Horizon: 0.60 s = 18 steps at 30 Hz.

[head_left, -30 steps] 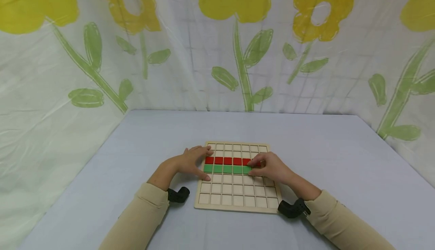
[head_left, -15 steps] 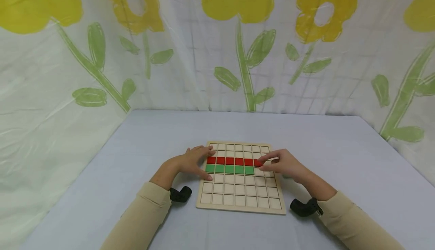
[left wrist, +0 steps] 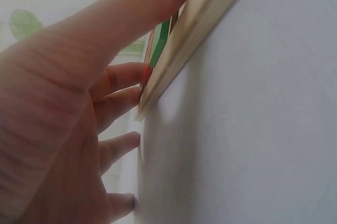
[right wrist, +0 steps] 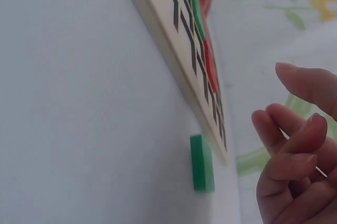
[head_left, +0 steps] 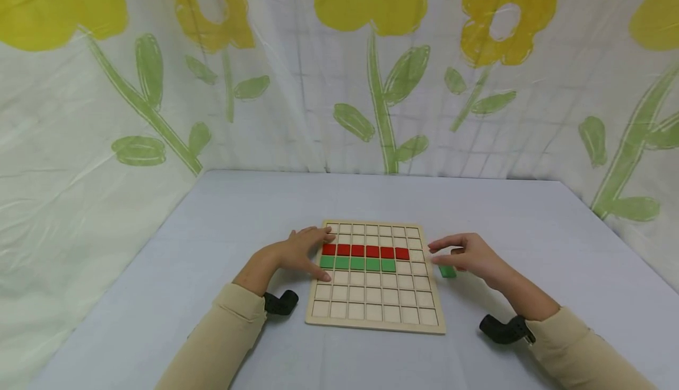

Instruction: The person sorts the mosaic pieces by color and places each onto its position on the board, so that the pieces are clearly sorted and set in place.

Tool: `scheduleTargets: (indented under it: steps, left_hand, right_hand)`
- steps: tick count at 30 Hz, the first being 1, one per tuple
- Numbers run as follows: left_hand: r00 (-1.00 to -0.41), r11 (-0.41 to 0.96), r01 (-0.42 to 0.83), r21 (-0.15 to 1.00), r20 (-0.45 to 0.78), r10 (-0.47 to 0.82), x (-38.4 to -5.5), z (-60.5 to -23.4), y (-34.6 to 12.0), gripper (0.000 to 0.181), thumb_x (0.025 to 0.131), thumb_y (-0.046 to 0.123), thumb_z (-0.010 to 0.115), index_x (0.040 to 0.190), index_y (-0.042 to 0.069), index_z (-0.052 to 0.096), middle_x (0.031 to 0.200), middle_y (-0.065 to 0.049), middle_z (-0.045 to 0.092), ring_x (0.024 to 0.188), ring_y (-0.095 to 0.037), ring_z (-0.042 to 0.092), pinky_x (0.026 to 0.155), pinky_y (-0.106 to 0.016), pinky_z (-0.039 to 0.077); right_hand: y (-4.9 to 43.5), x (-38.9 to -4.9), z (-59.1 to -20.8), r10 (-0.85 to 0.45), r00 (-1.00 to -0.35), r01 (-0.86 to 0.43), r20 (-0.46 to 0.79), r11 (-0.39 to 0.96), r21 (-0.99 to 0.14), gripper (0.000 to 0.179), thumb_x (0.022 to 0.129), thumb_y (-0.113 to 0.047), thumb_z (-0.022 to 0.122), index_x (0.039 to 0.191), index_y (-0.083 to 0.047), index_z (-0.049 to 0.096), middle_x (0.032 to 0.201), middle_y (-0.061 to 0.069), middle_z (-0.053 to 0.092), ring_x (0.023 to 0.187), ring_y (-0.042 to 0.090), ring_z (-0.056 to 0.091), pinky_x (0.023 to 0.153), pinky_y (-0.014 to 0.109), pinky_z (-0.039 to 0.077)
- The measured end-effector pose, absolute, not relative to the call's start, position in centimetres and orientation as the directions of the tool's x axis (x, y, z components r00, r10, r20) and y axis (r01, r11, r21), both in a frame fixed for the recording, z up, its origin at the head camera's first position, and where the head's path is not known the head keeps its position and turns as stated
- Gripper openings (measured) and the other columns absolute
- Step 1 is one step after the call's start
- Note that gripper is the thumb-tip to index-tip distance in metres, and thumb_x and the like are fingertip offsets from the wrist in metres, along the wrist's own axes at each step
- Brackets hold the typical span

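Observation:
A wooden grid board (head_left: 373, 324) lies flat on the table. Several red tiles (head_left: 358, 251) run in one row of its cells, and several green tiles (head_left: 358, 264) fill part of the row just below. My left hand (head_left: 297, 254) rests at the board's left edge, fingers spread and thumb on the frame. Off the board's right side, my right hand (head_left: 472, 257) hovers with loosely bent fingers and nothing between them. Partly beneath it, a loose green tile (right wrist: 202, 165) lies on the table beside the board's edge; the hand covers part of it in the head view.
The pale table (head_left: 254, 201) extends around the board on all sides. Behind it hangs a white curtain (head_left: 297, 113) with painted yellow flowers. A black wrist camera (head_left: 504, 329) sits on the right wrist, another black camera (head_left: 281, 303) on the left.
My right hand has let go of the last red tile, which sits at the row's right end, and has moved right off the board. The loose green tile shows more. My left hand stays put.

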State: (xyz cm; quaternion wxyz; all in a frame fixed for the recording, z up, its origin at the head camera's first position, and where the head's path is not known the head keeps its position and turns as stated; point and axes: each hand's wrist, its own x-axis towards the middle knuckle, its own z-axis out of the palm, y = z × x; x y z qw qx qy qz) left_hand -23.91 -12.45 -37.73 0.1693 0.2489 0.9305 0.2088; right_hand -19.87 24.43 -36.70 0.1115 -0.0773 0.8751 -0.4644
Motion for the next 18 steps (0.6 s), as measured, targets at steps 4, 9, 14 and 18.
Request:
scheduleTargets:
  steps: [4, 9, 14, 18]
  left_hand:
    - [-0.817, 0.786, 0.396, 0.475, -0.208, 0.537, -23.9, -37.8, -12.5, 0.088, 0.07, 0.046, 0.078, 0.143, 0.018, 0.038, 0.156, -0.005, 0.021, 0.145, -0.03, 0.011, 0.114, -0.06, 0.003]
    - [-0.817, 0.785, 0.397, 0.475, -0.205, 0.538, -23.9, -37.8, -12.6, 0.088, 0.07, 0.046, 0.078, 0.143, 0.018, 0.038, 0.156, -0.004, 0.021, 0.145, -0.03, 0.011, 0.114, -0.06, 0.003]
    - [-0.82, 0.789, 0.398, 0.467, -0.203, 0.534, -24.0, -37.9, -12.6, 0.087, 0.07, 0.046, 0.078, 0.142, 0.019, 0.038, 0.156, -0.003, 0.021, 0.145, -0.029, 0.012, 0.114, -0.059, 0.003]
    - [-0.822, 0.796, 0.396, 0.458, -0.21, 0.53, -24.2, -38.0, -12.6, 0.087, 0.07, 0.047, 0.078, 0.142, 0.02, 0.038, 0.156, -0.002, 0.021, 0.145, -0.028, 0.011, 0.115, -0.058, 0.003]
  right_hand:
    - [25.2, -19.6, -36.8, -0.218, -0.968, -0.02, -0.126, 0.563, -0.826, 0.047, 0.079, -0.027, 0.074, 0.118, -0.002, 0.063, 0.117, 0.012, 0.064, 0.056, 0.003, 0.043, 0.054, 0.022, 0.041]
    - [26.0, -19.3, -37.3, -0.192, -0.972, 0.0, -0.133, 0.568, -0.823, 0.047, 0.079, -0.028, 0.073, 0.117, -0.002, 0.063, 0.104, 0.0, 0.067, 0.052, 0.004, 0.039, 0.052, 0.023, 0.038]
    - [26.6, -19.2, -37.8, -0.154, -0.977, 0.034, -0.148, 0.571, -0.82, 0.047, 0.079, -0.031, 0.073, 0.116, -0.002, 0.064, 0.093, -0.008, 0.063, 0.052, 0.006, 0.037, 0.053, 0.023, 0.038]
    - [27.0, -19.2, -38.1, -0.131, -0.978, 0.059, -0.163, 0.576, -0.815, 0.048, 0.079, -0.033, 0.073, 0.116, -0.003, 0.065, 0.096, -0.01, 0.062, 0.054, 0.005, 0.036, 0.054, 0.023, 0.038]
